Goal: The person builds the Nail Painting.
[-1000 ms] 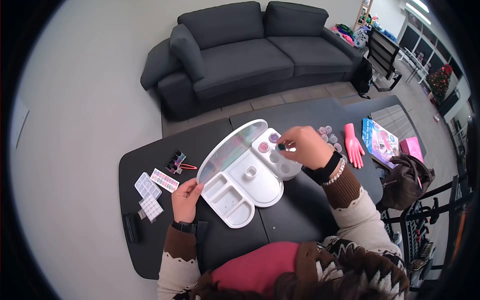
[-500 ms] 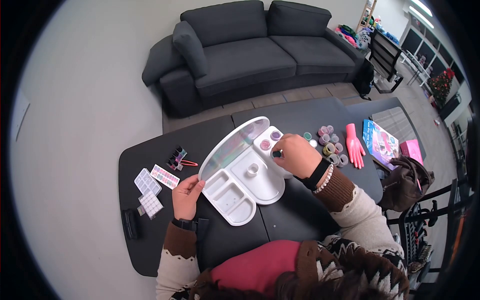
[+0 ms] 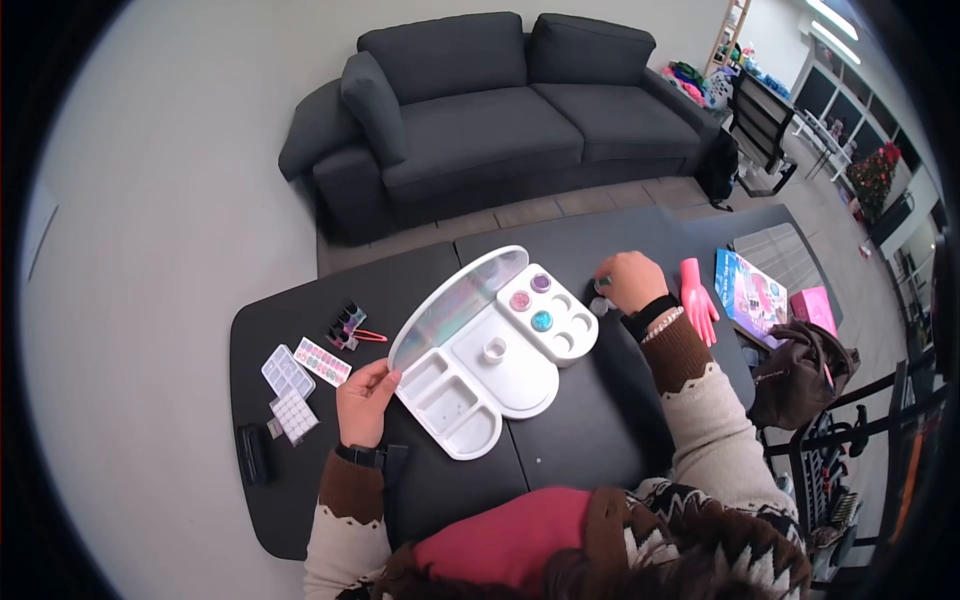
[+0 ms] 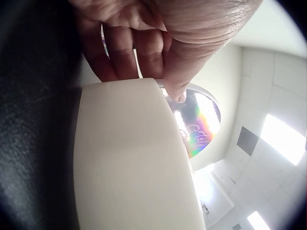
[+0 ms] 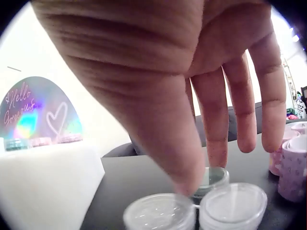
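Note:
A white organizer [image 3: 530, 386] with a holographic panel [image 3: 455, 305] stands on the black table. The left hand [image 3: 364, 402] grips its left edge, thumb on the panel side, as the left wrist view also shows. Pink, purple and teal glitter pots [image 3: 542, 320] sit in its round slots; other slots are empty. Right of the organizer, the right hand [image 3: 634, 284] pinches a small dark green pot [image 5: 214, 181] between thumb and fingertips. Two clear-lidded pots [image 5: 233, 206] stand right beside it in the right wrist view.
Left of the organizer lie dark bottles [image 3: 346, 325], a nail-colour card [image 3: 323, 361] and two small cases [image 3: 294, 415]. To the right are a pink model hand [image 3: 698, 300], a blue box [image 3: 748, 292], a pink box [image 3: 814, 308] and a brown bag [image 3: 806, 372].
The right hand has moved right, from the organizer's slots to the loose pots. A teal pot now shows in a slot where the hand was. The left hand keeps its grip.

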`<action>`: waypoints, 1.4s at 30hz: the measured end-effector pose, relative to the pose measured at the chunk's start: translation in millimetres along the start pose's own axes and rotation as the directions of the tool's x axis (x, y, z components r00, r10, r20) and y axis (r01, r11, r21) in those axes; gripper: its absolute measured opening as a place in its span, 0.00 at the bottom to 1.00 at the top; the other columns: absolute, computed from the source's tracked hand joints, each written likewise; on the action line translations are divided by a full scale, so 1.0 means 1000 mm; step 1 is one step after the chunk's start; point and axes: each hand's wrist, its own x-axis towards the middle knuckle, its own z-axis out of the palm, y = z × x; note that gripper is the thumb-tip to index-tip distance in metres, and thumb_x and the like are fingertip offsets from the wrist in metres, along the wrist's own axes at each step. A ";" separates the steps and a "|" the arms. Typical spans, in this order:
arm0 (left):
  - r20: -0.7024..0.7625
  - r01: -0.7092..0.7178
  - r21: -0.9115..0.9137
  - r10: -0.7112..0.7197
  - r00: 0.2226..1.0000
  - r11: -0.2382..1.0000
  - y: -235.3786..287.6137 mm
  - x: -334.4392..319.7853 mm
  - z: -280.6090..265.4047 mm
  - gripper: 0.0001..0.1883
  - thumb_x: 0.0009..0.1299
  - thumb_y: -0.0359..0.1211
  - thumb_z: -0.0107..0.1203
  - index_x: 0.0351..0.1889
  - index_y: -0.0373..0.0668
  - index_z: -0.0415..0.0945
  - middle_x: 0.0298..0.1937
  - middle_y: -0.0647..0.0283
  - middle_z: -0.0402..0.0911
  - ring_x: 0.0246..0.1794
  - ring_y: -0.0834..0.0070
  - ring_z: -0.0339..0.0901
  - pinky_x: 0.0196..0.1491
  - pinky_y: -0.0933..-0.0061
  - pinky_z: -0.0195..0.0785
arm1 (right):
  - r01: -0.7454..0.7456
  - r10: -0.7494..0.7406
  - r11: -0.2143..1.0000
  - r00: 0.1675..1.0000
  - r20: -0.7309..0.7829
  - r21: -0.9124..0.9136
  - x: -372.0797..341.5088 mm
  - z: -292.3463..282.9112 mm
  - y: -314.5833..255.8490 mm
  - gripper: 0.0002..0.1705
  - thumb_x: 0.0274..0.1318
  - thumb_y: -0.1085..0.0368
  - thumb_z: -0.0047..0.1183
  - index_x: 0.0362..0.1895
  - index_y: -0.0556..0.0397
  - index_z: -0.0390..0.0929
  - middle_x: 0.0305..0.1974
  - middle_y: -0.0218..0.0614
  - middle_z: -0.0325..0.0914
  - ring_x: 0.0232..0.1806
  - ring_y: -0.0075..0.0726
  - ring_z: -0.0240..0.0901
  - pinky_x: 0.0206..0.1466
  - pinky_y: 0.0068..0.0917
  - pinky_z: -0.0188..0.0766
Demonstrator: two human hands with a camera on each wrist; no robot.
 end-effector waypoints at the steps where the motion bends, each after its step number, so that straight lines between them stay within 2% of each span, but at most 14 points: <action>1: 0.001 0.002 -0.004 -0.002 1.000 1.000 0.001 0.000 0.000 0.17 0.82 0.25 0.67 0.65 0.28 0.85 0.57 0.56 0.92 0.55 0.77 0.88 0.62 0.75 0.79 | -0.052 0.052 0.999 0.998 0.036 0.000 0.001 0.000 0.000 0.12 0.58 0.63 0.71 0.46 0.40 0.96 0.44 0.40 0.93 0.52 0.52 0.89 0.61 0.50 0.86; 6: 0.007 0.005 0.001 -0.005 1.000 1.000 0.001 -0.001 -0.001 0.17 0.82 0.25 0.67 0.65 0.28 0.85 0.57 0.56 0.93 0.55 0.77 0.89 0.62 0.74 0.80 | -0.059 0.064 0.983 0.998 -0.021 0.175 -0.003 -0.017 -0.013 0.11 0.56 0.64 0.71 0.45 0.47 0.95 0.44 0.42 0.93 0.49 0.53 0.90 0.58 0.46 0.86; 8: 0.013 -0.007 -0.008 0.007 1.000 1.000 0.000 -0.001 -0.001 0.17 0.82 0.25 0.67 0.65 0.28 0.85 0.57 0.56 0.93 0.55 0.77 0.89 0.63 0.74 0.80 | 0.059 -0.060 0.889 0.998 -0.014 0.454 -0.017 -0.045 -0.039 0.13 0.55 0.66 0.71 0.45 0.54 0.94 0.43 0.47 0.92 0.48 0.54 0.90 0.55 0.43 0.85; 12: 0.024 -0.022 0.009 0.022 0.999 1.000 0.000 -0.002 0.001 0.16 0.84 0.27 0.65 0.66 0.30 0.85 0.55 0.59 0.93 0.51 0.80 0.88 0.59 0.76 0.80 | 0.261 -0.245 0.856 0.965 -0.095 0.445 -0.027 -0.044 -0.062 0.13 0.54 0.70 0.73 0.45 0.60 0.92 0.42 0.49 0.89 0.40 0.48 0.89 0.48 0.38 0.87; 19: 0.023 -0.032 -0.004 0.032 0.999 0.999 0.000 -0.002 0.000 0.16 0.84 0.27 0.65 0.66 0.30 0.85 0.54 0.59 0.93 0.51 0.80 0.88 0.59 0.76 0.79 | 0.248 -0.225 0.898 0.969 -0.105 0.364 -0.024 -0.032 -0.074 0.11 0.54 0.67 0.73 0.41 0.60 0.93 0.38 0.50 0.88 0.38 0.52 0.87 0.47 0.43 0.85; 21: 0.025 -0.032 -0.012 0.033 0.999 0.999 0.000 -0.002 0.000 0.16 0.84 0.27 0.65 0.66 0.30 0.85 0.54 0.59 0.93 0.51 0.80 0.88 0.59 0.76 0.79 | 0.142 -0.156 0.924 0.988 0.011 0.356 -0.026 -0.040 -0.078 0.13 0.55 0.64 0.72 0.42 0.59 0.93 0.41 0.52 0.89 0.48 0.61 0.87 0.59 0.49 0.83; 22: 0.020 -0.016 -0.012 0.016 1.000 1.000 0.001 -0.002 -0.002 0.16 0.83 0.26 0.65 0.66 0.29 0.85 0.56 0.58 0.93 0.53 0.79 0.88 0.61 0.75 0.79 | 0.137 -0.151 0.925 0.988 0.012 0.355 -0.026 -0.036 -0.077 0.13 0.55 0.64 0.72 0.42 0.59 0.93 0.41 0.52 0.89 0.48 0.61 0.87 0.59 0.49 0.83; 25: 0.024 0.001 -0.019 0.000 1.000 1.000 -0.001 -0.002 -0.002 0.17 0.82 0.25 0.66 0.65 0.28 0.85 0.57 0.56 0.92 0.55 0.77 0.88 0.63 0.75 0.79 | 0.206 -0.185 0.917 0.978 -0.093 0.340 -0.030 -0.029 -0.066 0.13 0.54 0.65 0.75 0.42 0.58 0.94 0.39 0.49 0.89 0.40 0.54 0.87 0.48 0.46 0.83; 28: 0.025 -0.003 -0.017 0.004 1.000 1.000 -0.003 -0.001 -0.005 0.17 0.82 0.25 0.66 0.65 0.28 0.85 0.57 0.56 0.92 0.55 0.77 0.88 0.64 0.74 0.79 | 0.236 -0.173 0.911 0.963 -0.206 0.337 -0.036 -0.041 -0.038 0.14 0.58 0.68 0.73 0.49 0.52 0.94 0.51 0.42 0.90 0.57 0.53 0.83 0.63 0.44 0.80; 29: 0.018 -0.004 -0.008 0.004 1.000 1.000 -0.003 -0.001 -0.005 0.17 0.82 0.25 0.66 0.66 0.28 0.85 0.57 0.56 0.92 0.55 0.77 0.88 0.64 0.74 0.79 | 0.233 -0.171 0.913 0.964 -0.205 0.335 -0.039 -0.039 -0.027 0.14 0.58 0.68 0.73 0.49 0.52 0.94 0.51 0.42 0.90 0.57 0.53 0.83 0.63 0.44 0.80; 31: 0.022 -0.008 -0.018 0.008 1.000 1.000 -0.004 -0.002 -0.004 0.16 0.82 0.25 0.66 0.65 0.28 0.85 0.57 0.56 0.92 0.55 0.77 0.88 0.64 0.74 0.79 | 0.142 -0.153 0.958 0.988 0.025 0.248 -0.040 -0.023 -0.007 0.12 0.59 0.71 0.71 0.48 0.50 0.94 0.50 0.39 0.90 0.60 0.52 0.82 0.69 0.45 0.77; 35: 0.025 -0.012 -0.011 0.012 1.000 1.000 -0.001 -0.001 -0.004 0.16 0.82 0.25 0.66 0.65 0.28 0.85 0.57 0.56 0.92 0.55 0.77 0.88 0.64 0.74 0.79 | 0.261 -0.262 0.941 0.965 -0.021 0.214 -0.053 -0.001 -0.002 0.15 0.55 0.73 0.69 0.47 0.48 0.94 0.48 0.39 0.91 0.58 0.55 0.83 0.66 0.47 0.80; 38: 0.028 -0.007 -0.010 0.007 1.000 1.000 0.000 -0.002 -0.002 0.16 0.82 0.25 0.66 0.65 0.28 0.85 0.57 0.56 0.92 0.55 0.77 0.88 0.64 0.74 0.78 | 0.103 -0.082 0.957 0.993 -0.086 0.271 -0.064 -0.018 -0.012 0.13 0.55 0.71 0.71 0.47 0.50 0.93 0.45 0.40 0.91 0.54 0.54 0.84 0.62 0.46 0.81; 42: 0.012 0.002 0.029 -0.002 1.000 1.000 -0.002 -0.003 -0.006 0.16 0.82 0.25 0.66 0.65 0.28 0.85 0.57 0.56 0.92 0.55 0.76 0.88 0.64 0.74 0.78 | 0.083 -0.038 0.889 0.993 -0.109 0.450 -0.076 -0.055 -0.035 0.14 0.55 0.65 0.75 0.44 0.55 0.91 0.44 0.43 0.91 0.48 0.56 0.85 0.58 0.45 0.81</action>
